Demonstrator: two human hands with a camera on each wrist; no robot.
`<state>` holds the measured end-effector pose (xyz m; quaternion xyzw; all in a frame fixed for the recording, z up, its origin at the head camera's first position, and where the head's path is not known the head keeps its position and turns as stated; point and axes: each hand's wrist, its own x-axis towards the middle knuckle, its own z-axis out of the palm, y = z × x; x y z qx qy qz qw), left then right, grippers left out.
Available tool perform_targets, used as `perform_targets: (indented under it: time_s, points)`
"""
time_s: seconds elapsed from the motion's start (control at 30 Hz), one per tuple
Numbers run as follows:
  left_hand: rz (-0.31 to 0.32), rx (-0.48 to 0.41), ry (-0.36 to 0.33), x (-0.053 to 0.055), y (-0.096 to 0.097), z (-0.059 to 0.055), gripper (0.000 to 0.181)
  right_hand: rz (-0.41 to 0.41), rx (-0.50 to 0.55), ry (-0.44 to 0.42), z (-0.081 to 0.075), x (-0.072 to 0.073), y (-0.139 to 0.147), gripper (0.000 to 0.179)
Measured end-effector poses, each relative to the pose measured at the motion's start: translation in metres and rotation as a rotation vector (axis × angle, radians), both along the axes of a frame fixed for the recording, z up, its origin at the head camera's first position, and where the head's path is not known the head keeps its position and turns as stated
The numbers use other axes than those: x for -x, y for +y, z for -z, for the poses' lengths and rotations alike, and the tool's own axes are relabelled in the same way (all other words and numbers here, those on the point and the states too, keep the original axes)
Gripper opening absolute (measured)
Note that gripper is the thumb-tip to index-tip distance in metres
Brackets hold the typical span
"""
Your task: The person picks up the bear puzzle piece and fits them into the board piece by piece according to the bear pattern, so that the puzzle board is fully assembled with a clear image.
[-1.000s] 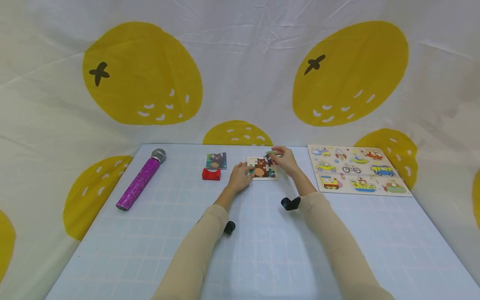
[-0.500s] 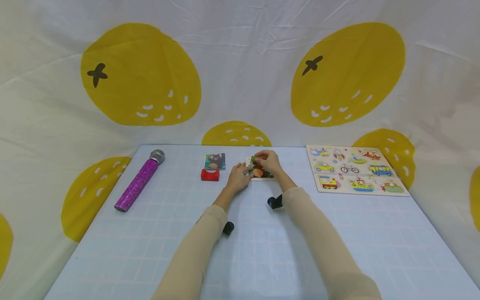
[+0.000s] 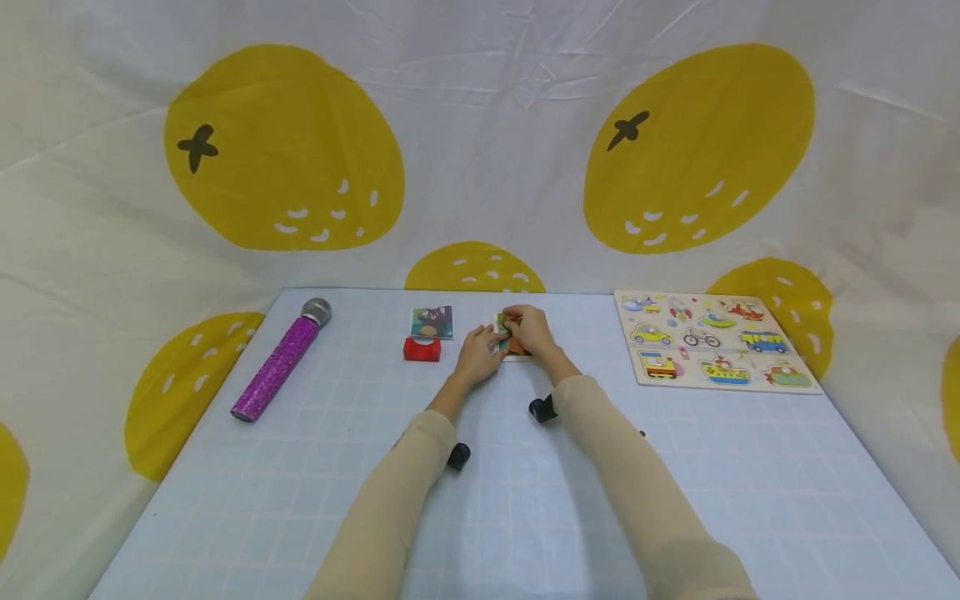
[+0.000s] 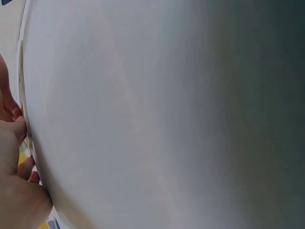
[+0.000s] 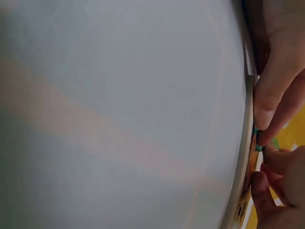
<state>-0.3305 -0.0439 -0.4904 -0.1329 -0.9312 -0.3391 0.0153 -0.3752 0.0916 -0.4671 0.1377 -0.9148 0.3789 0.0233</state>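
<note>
A small wooden jigsaw board (image 3: 517,359) with a brown bear picture lies at the far middle of the table. My left hand (image 3: 477,354) holds its left side, thumb over the board and fingertips at the edge in the left wrist view. With thumb and forefinger my right hand (image 3: 534,332) pinches a small green jigsaw piece (image 5: 259,147) close over the board's upper left part. That hand hides most of the bear and the board's right side in the head view. Fingers of both hands nearly meet at the piece in the right wrist view.
Left of the board lie a square bear picture card (image 3: 432,321) and a red block-like object (image 3: 422,350). Farther left is a glittery purple microphone (image 3: 279,365). A wooden vehicle puzzle (image 3: 712,342) lies at the right. A fruit-printed cloth (image 3: 480,167) hangs behind the table.
My right hand has carried the green jigsaw piece from beyond the board's top right corner leftward to its upper left part. The left hand has stayed at the board's left side.
</note>
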Motion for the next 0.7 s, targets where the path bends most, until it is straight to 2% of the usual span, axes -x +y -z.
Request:
perform_targets:
  time_s: [0.13,0.3,0.4,0.5,0.7]
  points:
    - [-0.003,0.0,-0.004,0.0002,-0.0001,0.0001,0.033,0.007,-0.134,0.042,0.0012,-0.0001,-0.0012,0.029]
    - [-0.01,0.01,-0.009,-0.0007,0.0001,-0.0012,0.033,-0.017,-0.245,0.01,0.0001,-0.0003,0.0006,0.032]
    - [-0.012,0.007,-0.008,-0.0017,0.0001,-0.0026,0.033,-0.043,-0.269,-0.014,-0.0009,0.0001,0.0006,0.031]
    - [-0.009,0.011,-0.018,-0.0023,-0.0001,-0.0035,0.033,-0.035,-0.258,-0.029,-0.0009,0.0006,0.0001,0.027]
    - [-0.007,0.003,-0.031,-0.0033,-0.0004,-0.0044,0.034,-0.021,-0.284,-0.002,-0.0009,-0.0004,-0.0005,0.02]
